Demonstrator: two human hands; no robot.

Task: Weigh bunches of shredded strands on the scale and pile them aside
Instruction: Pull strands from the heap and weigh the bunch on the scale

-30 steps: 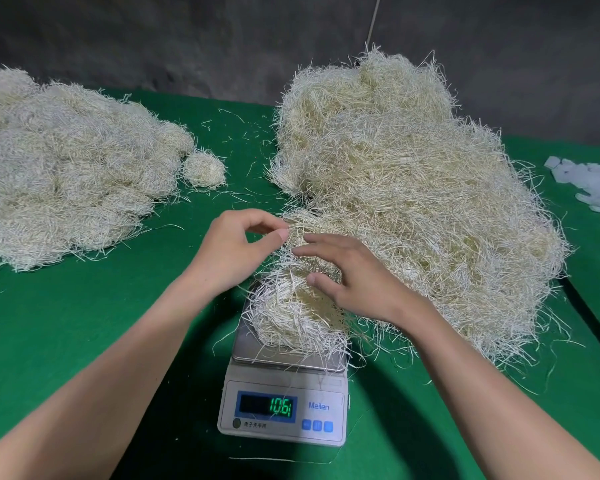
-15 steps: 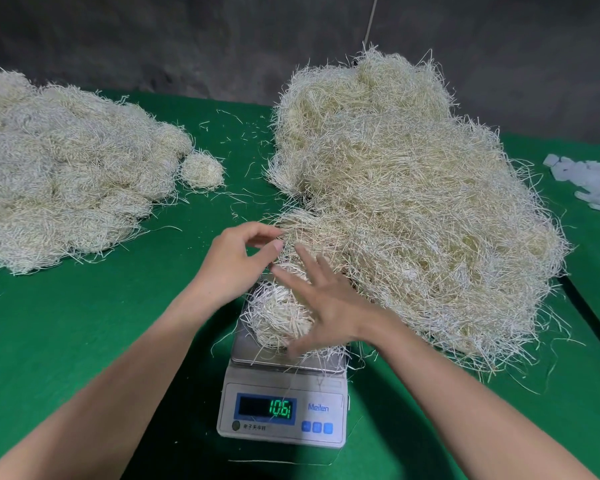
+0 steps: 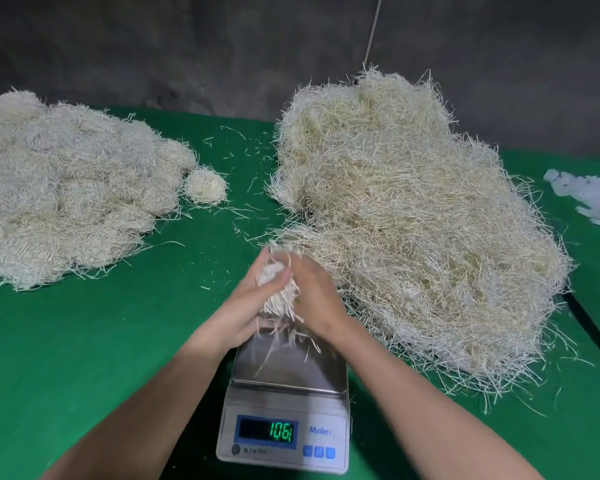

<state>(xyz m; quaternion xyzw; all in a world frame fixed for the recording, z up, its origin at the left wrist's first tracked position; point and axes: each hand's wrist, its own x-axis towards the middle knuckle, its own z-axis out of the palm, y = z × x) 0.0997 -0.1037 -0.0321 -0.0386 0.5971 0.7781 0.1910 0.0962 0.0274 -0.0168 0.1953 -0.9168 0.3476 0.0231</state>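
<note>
- I have the bunch (image 3: 278,289) pressed between my left hand (image 3: 243,311) and right hand (image 3: 317,303), both closed around it, just above the scale (image 3: 288,403) pan.
- Loose strands trail below my palms; I judge they could shed onto the pan.
- The raw heap (image 3: 413,220) sits just right of my right hand and could snag stray strands; the weighed pile (image 3: 66,188) lies well left.

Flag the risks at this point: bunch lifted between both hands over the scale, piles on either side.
1. Loose strands trail from the bunch held between left hand and right hand; some could drop onto the scale pan and skew the next reading.
2. The big unweighed heap crowds the scale's right edge; stray ends may touch the pan.
3. The display reads 10.61 although the pan looks nearly bare, so it may be lagging.
</note>
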